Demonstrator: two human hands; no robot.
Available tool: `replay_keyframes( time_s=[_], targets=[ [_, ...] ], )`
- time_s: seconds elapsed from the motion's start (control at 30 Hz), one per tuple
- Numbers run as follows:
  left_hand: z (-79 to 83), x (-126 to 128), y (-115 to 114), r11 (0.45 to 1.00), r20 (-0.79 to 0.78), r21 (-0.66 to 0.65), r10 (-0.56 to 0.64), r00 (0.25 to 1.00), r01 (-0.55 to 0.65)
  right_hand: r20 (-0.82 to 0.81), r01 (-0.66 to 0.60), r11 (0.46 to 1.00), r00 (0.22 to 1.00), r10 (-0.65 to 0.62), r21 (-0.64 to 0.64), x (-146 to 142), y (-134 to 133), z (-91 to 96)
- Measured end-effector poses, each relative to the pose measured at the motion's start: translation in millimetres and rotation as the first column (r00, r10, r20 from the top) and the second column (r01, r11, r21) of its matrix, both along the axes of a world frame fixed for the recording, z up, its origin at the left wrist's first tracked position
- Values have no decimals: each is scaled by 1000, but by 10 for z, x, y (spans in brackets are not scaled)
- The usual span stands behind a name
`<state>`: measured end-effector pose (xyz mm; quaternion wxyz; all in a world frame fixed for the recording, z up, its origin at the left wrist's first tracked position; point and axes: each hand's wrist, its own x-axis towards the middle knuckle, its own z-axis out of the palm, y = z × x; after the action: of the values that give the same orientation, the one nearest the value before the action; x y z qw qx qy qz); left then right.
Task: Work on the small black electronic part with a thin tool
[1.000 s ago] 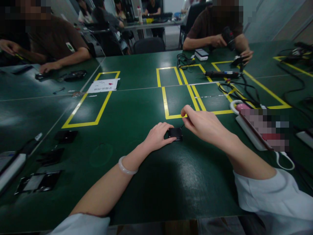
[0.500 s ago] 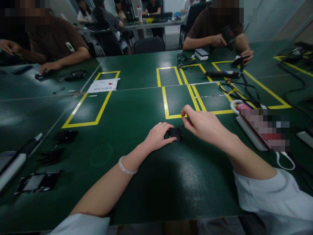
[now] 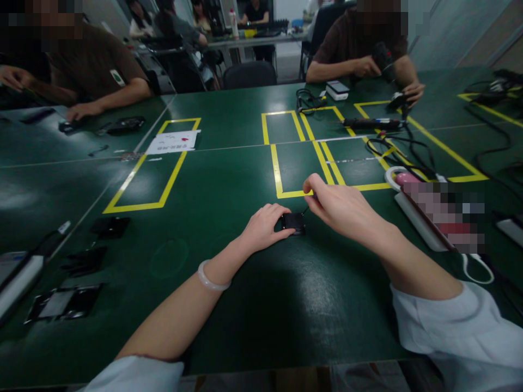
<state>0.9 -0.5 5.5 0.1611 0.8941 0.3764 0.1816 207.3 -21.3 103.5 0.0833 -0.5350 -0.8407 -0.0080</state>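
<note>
On the green table, a small black boxy part (image 3: 293, 222) lies between the thumb and fingers of my left hand (image 3: 265, 226), which grips it from its left side. My right hand (image 3: 341, 209) is closed in a pinch just to the right of it. From those fingers a thin dark tool shaft (image 3: 305, 210) slants down to the part's upper right corner; it looks like a small screwdriver or hex key, and its handle is hidden in my hand.
At the left lie several dark parts, among them a black frame-like piece (image 3: 64, 302). To the right are a phone-like pink item (image 3: 437, 212), black cables (image 3: 408, 147) and a black stick-shaped tool (image 3: 373, 123). A person opposite holds a power drill (image 3: 383, 61); another works at the far left.
</note>
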Motion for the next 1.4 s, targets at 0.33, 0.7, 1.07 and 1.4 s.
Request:
replay_keyframes(
  time_s=[0.33, 0.7, 1.07, 1.4],
  targets=[
    [3, 3, -2, 1000, 2, 1, 0, 1000, 0, 36, 9, 1000, 999, -10, 13, 6, 10, 1],
    [-25, 3, -3, 1000, 24, -1, 9, 1000, -9, -33, -7, 1000, 999, 7, 0, 7, -10, 3],
    [2, 5, -4, 1000, 6, -1, 3, 1000, -3, 3, -23, 1000, 1000, 23, 6, 16, -5, 4],
    [8, 8, 2, 1000, 5, -5, 3, 1000, -3, 40, 6, 1000, 999, -6, 4, -2, -7, 26]
  ],
)
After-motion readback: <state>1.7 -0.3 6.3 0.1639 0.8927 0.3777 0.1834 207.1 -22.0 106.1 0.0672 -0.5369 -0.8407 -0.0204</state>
